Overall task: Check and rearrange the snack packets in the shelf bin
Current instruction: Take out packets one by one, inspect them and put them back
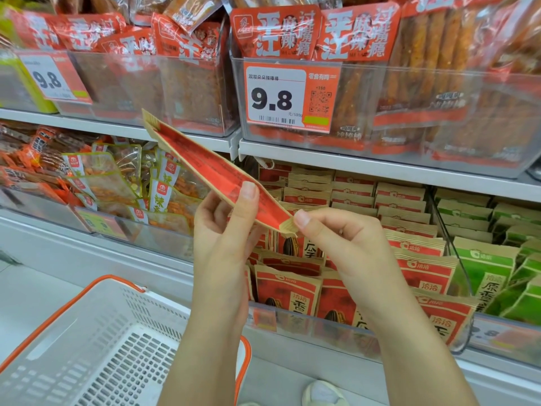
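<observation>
Holding a flat red-and-tan paper snack packet [210,174] edge-on above the lower shelf, the person has the left hand [225,230] wrapped round its lower middle, thumb pressed on the red face and fingers curled behind, while the right hand [336,241] pinches the tan bottom corner between thumb and forefinger. The packet hangs in the air, tilted up to the left, clear of the clear plastic shelf bin [307,320] of matching red sunflower-seed packets [421,276] below. The risk, judging from this, lies in the light corner pinch: if the left hand loosens, the packet could swing and drop behind the bin's front wall or into the white plastic basket with orange rim [96,347]. Pushing it back carelessly could topple the upright rows or land it among the neighbouring green packets [483,271].
</observation>
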`<act>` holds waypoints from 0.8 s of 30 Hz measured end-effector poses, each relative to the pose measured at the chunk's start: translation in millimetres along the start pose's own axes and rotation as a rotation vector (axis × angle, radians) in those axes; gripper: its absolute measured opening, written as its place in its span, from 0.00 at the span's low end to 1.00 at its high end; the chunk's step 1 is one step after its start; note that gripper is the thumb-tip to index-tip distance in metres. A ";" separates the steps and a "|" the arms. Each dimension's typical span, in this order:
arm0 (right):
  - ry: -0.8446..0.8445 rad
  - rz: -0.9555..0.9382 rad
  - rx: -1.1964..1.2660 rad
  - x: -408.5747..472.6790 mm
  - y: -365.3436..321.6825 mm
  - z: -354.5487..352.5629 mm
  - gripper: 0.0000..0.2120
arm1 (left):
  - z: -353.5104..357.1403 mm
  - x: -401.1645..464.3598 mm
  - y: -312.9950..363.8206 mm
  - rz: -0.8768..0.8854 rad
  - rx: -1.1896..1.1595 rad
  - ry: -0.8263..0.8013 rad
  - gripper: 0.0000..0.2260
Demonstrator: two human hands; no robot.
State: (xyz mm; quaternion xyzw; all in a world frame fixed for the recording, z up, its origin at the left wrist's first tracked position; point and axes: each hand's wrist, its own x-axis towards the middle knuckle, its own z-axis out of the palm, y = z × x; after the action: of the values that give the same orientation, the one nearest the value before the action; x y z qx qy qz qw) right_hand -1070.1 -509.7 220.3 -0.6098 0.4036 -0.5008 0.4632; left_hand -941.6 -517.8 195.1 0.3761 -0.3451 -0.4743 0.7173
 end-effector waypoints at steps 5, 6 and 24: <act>0.039 -0.097 -0.186 -3.9 7.5 3.9 0.08 | 2.9 -1.0 2.3 -0.016 0.007 0.100 0.45; 0.097 -0.143 -0.258 -3.6 10.5 5.4 0.08 | 3.0 -0.9 0.9 -0.029 0.021 0.098 0.44; 0.375 -0.009 -0.102 1.8 13.1 -4.8 0.18 | 2.3 -9.1 3.9 0.273 0.309 0.013 0.11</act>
State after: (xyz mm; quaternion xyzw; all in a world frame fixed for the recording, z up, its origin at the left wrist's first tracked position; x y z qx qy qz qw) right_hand -1074.9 -515.4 208.4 -0.5303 0.5047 -0.5866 0.3463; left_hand -944.7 -508.7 198.2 0.4344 -0.4571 -0.3115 0.7108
